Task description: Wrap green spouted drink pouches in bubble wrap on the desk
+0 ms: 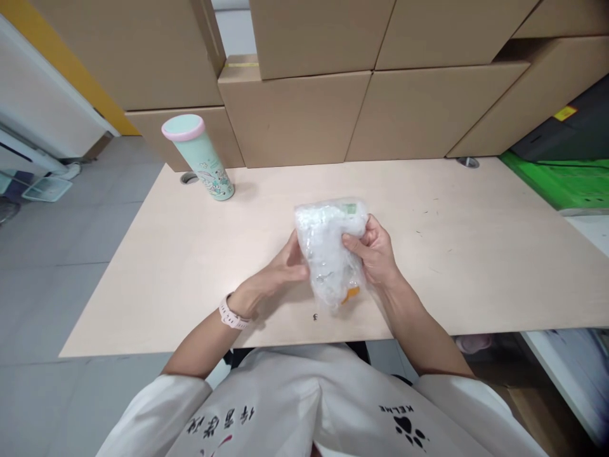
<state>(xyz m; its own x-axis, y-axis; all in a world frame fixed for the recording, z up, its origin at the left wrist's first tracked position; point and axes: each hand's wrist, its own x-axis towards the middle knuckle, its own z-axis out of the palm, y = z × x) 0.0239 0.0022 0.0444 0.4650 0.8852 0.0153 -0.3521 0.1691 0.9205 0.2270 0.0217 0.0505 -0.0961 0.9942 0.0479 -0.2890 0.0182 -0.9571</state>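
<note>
Both of my hands hold a clear plastic bag (328, 244) with something white inside, raised just above the light wooden table (476, 266). A green label shows at the bag's top and an orange bit at its bottom. My left hand (280, 270) grips the bag's left side, fingers tucked behind it. My right hand (375, 251) clasps the right side, thumb pressed on the front. A pale watch sits on my left wrist. A tiny dark object (315, 317) lies on the table below the bag.
A mint tumbler (200, 155) with a pink lid stands at the table's far left, by a cable hole (189, 178). Stacked cardboard boxes (304, 108) wall off the back edge. A green bin (561, 181) sits at the right.
</note>
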